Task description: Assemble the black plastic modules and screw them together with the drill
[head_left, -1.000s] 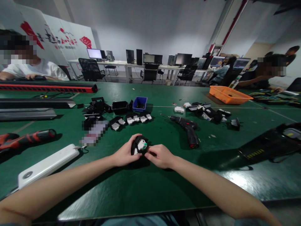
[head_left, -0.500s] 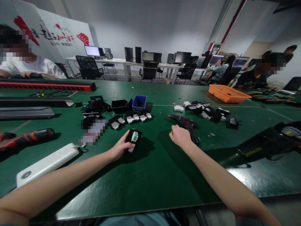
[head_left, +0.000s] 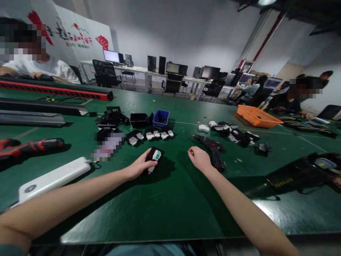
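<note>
Black plastic housing [head_left: 154,156] with a white-and-green insert showing sits clamped in the left hand [head_left: 138,166], propped on the green table [head_left: 170,209]. The insert looks seated, but I judge fastening is not yet done. The right hand [head_left: 199,158], loosely curled and holding nothing, rests beside the cordless screwdriver [head_left: 211,149], just right of the housing. Left of the housing lie a white power strip [head_left: 53,179] and a red-handled tool [head_left: 34,146]. Beyond the housing, a row of similar black-and-white parts [head_left: 150,136] lies before a blue parts bin [head_left: 161,118]. Far right of the housing stands an orange tray [head_left: 258,116]. Nothing blocks the hands.
</note>
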Demonstrator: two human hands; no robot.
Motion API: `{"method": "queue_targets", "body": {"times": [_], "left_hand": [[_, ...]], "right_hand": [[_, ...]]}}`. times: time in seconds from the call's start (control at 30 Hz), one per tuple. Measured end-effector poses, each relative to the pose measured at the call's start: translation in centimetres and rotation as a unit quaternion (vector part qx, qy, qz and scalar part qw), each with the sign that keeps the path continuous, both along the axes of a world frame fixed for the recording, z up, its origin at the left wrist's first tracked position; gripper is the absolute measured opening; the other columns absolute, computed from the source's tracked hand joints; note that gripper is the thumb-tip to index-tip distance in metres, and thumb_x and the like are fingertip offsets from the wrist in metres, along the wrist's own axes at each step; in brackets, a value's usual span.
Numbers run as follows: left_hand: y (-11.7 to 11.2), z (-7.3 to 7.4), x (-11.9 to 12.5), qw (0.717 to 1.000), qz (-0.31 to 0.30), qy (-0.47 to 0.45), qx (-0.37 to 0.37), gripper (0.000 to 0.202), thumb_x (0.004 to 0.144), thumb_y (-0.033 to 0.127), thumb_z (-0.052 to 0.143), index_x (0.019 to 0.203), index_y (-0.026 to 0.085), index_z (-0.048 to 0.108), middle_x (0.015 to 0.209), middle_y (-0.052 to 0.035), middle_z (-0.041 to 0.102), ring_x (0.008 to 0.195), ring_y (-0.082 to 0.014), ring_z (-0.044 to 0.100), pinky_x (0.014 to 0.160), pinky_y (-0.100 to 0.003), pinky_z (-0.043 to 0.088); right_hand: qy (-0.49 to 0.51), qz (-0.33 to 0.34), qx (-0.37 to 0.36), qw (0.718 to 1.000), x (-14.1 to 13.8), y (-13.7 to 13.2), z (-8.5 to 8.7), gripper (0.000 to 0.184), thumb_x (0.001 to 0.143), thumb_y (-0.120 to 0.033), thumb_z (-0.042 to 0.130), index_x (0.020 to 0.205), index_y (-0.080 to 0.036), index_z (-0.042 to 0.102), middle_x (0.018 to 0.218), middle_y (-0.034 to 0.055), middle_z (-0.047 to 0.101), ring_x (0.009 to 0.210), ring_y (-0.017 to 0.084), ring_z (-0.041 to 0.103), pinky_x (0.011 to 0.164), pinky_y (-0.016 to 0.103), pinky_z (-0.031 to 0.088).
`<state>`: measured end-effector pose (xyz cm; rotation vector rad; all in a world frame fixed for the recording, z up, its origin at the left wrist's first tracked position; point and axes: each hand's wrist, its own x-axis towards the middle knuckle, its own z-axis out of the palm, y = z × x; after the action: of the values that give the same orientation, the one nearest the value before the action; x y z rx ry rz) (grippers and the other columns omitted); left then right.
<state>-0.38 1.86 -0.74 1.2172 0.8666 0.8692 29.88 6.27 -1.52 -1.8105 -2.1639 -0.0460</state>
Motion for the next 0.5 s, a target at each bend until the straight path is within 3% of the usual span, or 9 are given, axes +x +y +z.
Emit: {"method": "queue_targets", "body": {"times": [0.17,0.27,0.4,0.5], "left_hand": [[-0.3,0.7,-0.2,0.999,-0.022,0.016,0.019,0.062,0.078,0.035,0.069,0.129,0.019,0.038,0.085,0.0002,0.052,0.062,-0.0104,0.052,0.046,-0.02,0.042],[-0.3,1.1,-0.4,0.998,-0.029,0.049,0.016,0.069,0.078,0.034,0.068,0.135,0.019,0.032,0.097,-0.0047,0.056,0.07,-0.0143,0.056,0.05,-0.023,0.045],[-0.4,0.9,-0.6,0.994,-0.018,0.08,0.077,0.071,0.074,0.027,0.072,0.135,0.02,0.037,0.122,-0.0105,0.054,0.107,-0.0252,0.056,0.086,-0.037,0.05],[-0.6,0.8,-0.3,0.993,-0.034,0.086,0.078,0.065,0.078,0.027,0.067,0.135,0.022,0.036,0.123,-0.0096,0.056,0.112,-0.0266,0.055,0.093,-0.04,0.048]], "right_hand": [[0.023,0.025,0.031,0.999,-1.7,1.8,0.3,0.024,0.096,-0.027,0.042,0.099,-0.019,0.064,0.095,0.0064,0.067,0.082,0.018,0.064,0.072,0.027,0.044],[0.043,0.043,0.037,0.997,-2.5,3.4,0.1,0.027,0.096,-0.028,0.041,0.101,-0.017,0.065,0.096,0.0071,0.066,0.082,0.018,0.063,0.072,0.028,0.046],[0.072,0.053,0.028,0.996,-2.6,4.4,-0.9,0.027,0.095,-0.03,0.044,0.096,-0.018,0.068,0.092,0.007,0.066,0.08,0.019,0.063,0.072,0.029,0.047],[0.107,0.051,0.023,0.993,-2.3,4.5,-1.4,0.026,0.094,-0.031,0.046,0.096,-0.018,0.068,0.091,0.0068,0.065,0.079,0.019,0.063,0.073,0.03,0.047]]}}
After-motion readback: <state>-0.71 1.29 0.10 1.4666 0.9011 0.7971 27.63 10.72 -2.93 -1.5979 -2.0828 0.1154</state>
